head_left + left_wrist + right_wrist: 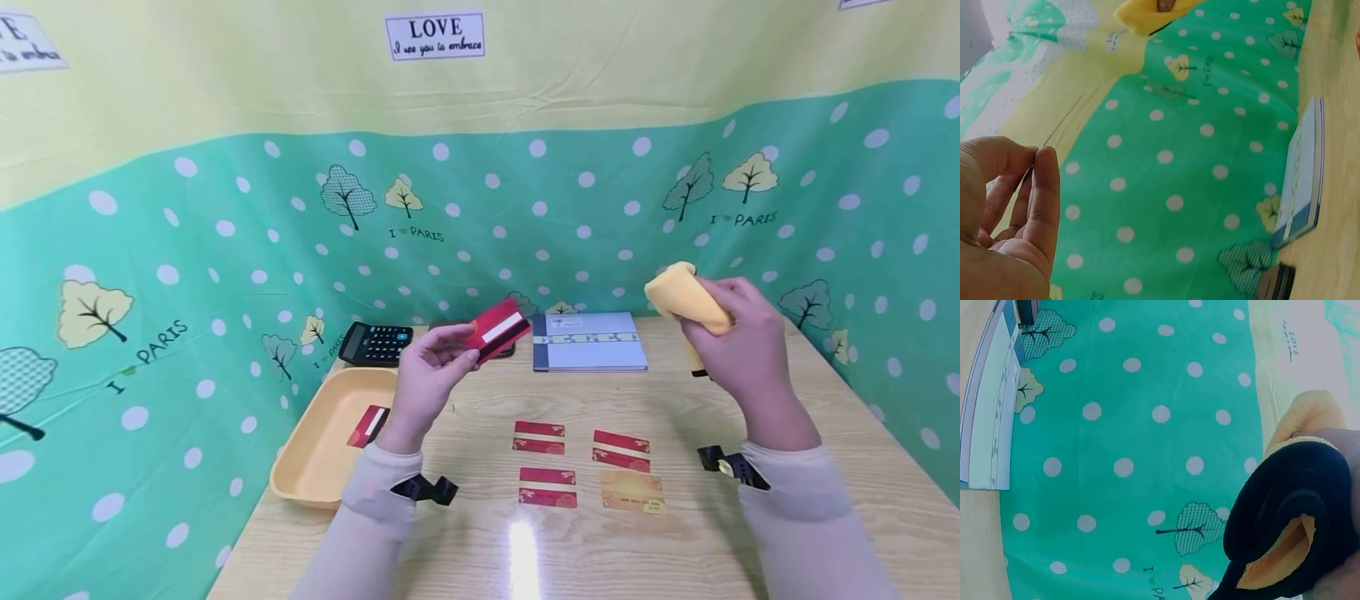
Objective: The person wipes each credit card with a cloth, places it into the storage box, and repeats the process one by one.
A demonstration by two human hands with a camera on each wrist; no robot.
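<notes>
Between thumb and fingers, my left hand [433, 377] pinches a red card [498, 331] with a dark stripe and a white strip, raised above the table. The left wrist view catches that card [1065, 119] edge-on as a thin line. My right hand [750, 342] grips a bunched yellow cloth [686, 297], held up at the right; a black part of the cloth [1291, 487] shows in the right wrist view. The two hands are apart. Below them on the table lie several red cards [547, 476] and a gold card [632, 492].
A peach plastic basin [300, 467] stands at the left with a red card [367, 425] in it. Behind it lies a black calculator [377, 343]. A grey-blue book [592, 354] lies at the back of the wooden table [480, 550], before a green dotted curtain [525, 225].
</notes>
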